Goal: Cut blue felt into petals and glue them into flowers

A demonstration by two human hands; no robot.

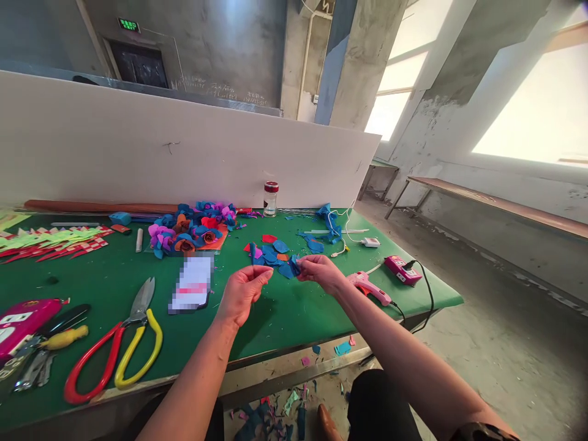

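Observation:
My right hand (pixel 318 273) is closed in a pinch, with a small crumpled blue paper piece (pixel 294 264) at its fingertips. To its left, my left hand (pixel 244 294) is also pinched; whatever its fingers hold is too small or hidden to make out. Just beyond both hands lie loose blue paper petals (pixel 271 255), along with a red paper piece (pixel 269 239). A pink glue gun (pixel 371 288) rests on the table right of my right hand. Blue, purple and brown paper flowers (pixel 188 229) are heaped beyond my left hand.
On the green table (pixel 271 324) lie scissors (pixel 138 318), a phone (pixel 193 282), and a pink power strip (pixel 402 270) with a black cord. A lidded glass jar (pixel 271 201) stands before a white board (pixel 184 147). Paper scraps (pixel 271 422) litter the floor.

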